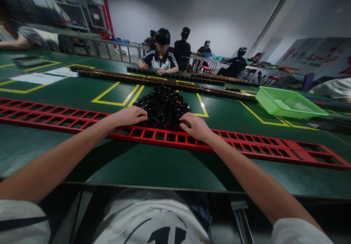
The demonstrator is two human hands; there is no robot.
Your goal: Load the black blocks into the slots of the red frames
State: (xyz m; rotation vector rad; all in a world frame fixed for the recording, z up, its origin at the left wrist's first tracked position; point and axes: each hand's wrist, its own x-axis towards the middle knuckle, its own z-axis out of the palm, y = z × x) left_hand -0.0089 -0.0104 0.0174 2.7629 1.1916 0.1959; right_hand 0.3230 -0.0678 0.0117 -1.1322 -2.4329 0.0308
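Note:
A heap of small black parts (163,105) lies on the green table (153,163), just past a long red slotted rack (246,147) that runs left to right. My left hand (128,115) rests over the rack at the heap's near left edge, fingers curled into the parts. At the heap's near right edge my right hand (195,125) does the same, its fingertips bent down among the black pieces. What each hand's fingers hold, if anything, is hidden.
A second red rack (41,108) lies behind the first on the left. Dark filled racks (175,83) stretch across the table's far side, where a seated person (160,59) works. A green plastic basket (287,103) sits at right. Yellow tape outlines mark the tabletop.

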